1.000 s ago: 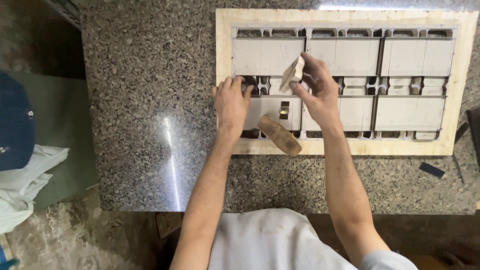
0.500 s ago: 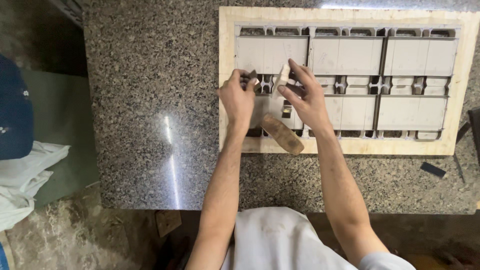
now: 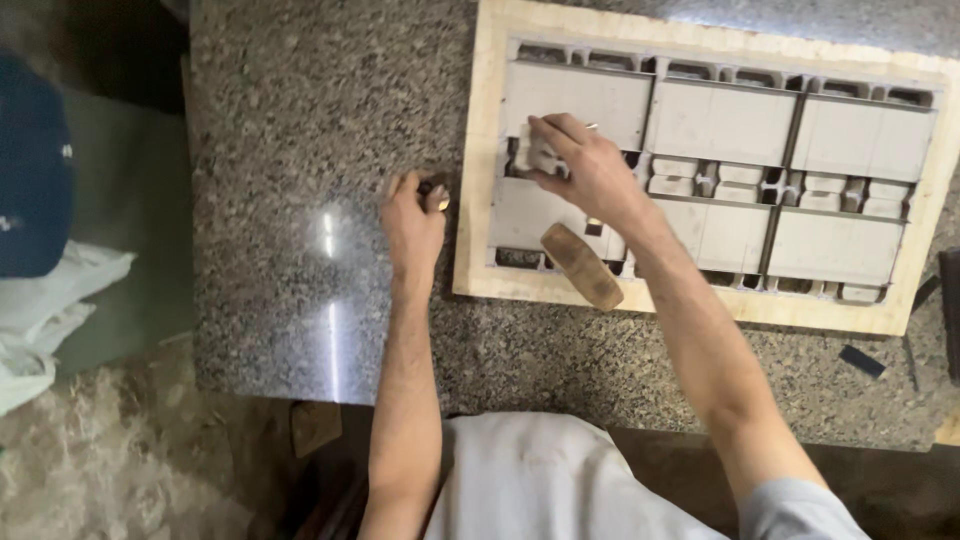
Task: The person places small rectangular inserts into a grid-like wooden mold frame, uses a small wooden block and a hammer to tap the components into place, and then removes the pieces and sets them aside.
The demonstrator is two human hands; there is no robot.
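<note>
Head view, looking straight down. Right hand (image 3: 585, 170) pinching a small pale piece (image 3: 530, 155) at the mid-left gap of the grey sectioned block tray (image 3: 720, 120), fingers closed on it, prob to seat it in the slot. Left hand (image 3: 415, 215) off the tray on the counter, curled round a small dark bit (image 3: 437, 188), can't tell what exactly. Wooden handle (image 3: 580, 265) parked on the pale wood frame (image 3: 480, 200), within easy reach. Speckled granite counter (image 3: 300, 150), rough floor below, white cloth (image 3: 50, 300) at left.
</note>
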